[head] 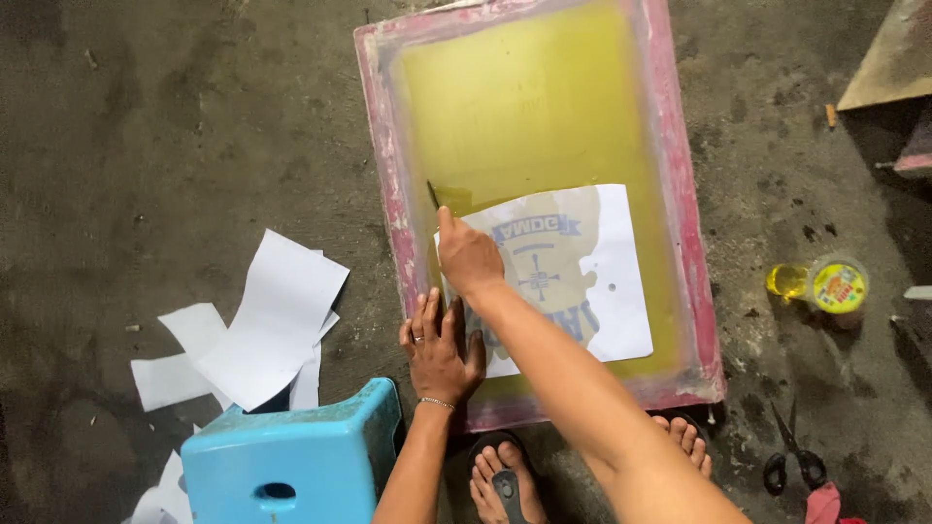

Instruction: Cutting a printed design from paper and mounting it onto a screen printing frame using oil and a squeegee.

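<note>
Hands on the screen frame (680,223)

Your left hand (442,351) lies spread flat on the frame's near-left corner; your right hand (467,254), just beyond, pinches a thin tool (433,194) at the printed sheet's (607,281) left edge.

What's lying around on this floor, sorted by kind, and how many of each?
Screen-printing frame: 1
Printed paper sheet on the screen: 1
Pile of loose white paper: 1
Blue plastic stool: 1
Scissors: 1
Small jar with yellow lid: 1
Hands: 2, left pressing the frame, right holding a thin tool
Total: 8
</note>
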